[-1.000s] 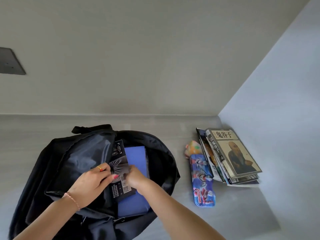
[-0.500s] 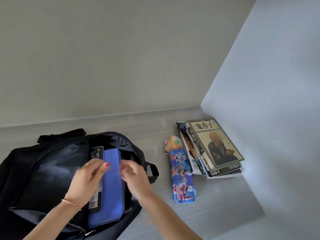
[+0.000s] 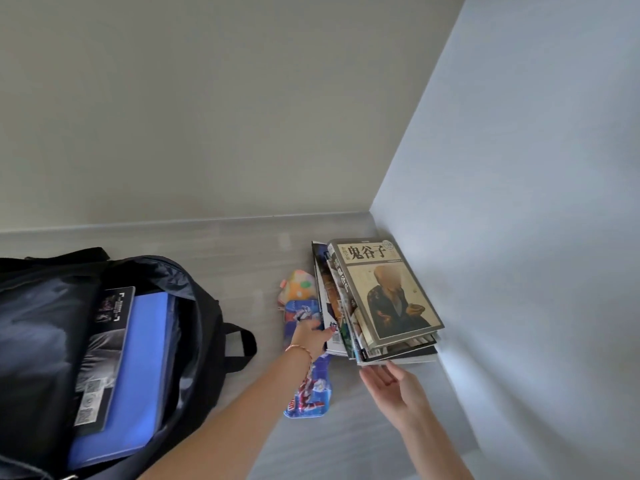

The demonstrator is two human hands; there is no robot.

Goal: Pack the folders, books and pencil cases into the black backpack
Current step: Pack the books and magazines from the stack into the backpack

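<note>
- Black backpack sits lower left of the frame, mouth wide open, with a blue folder and a dark book already standing inside.
- Stack of books is piled in the right-hand corner of the grey worktop, right against the wall.
- Left hand is at the stack's left edge, fingers curled onto it; can't tell how firm the grip is.
- Right hand is spread, palm up, just under the stack's near edge, holding nothing.
- Blue pencil case lies just left of the books, partly under the left wrist, with a colourful pouch behind it.
</note>
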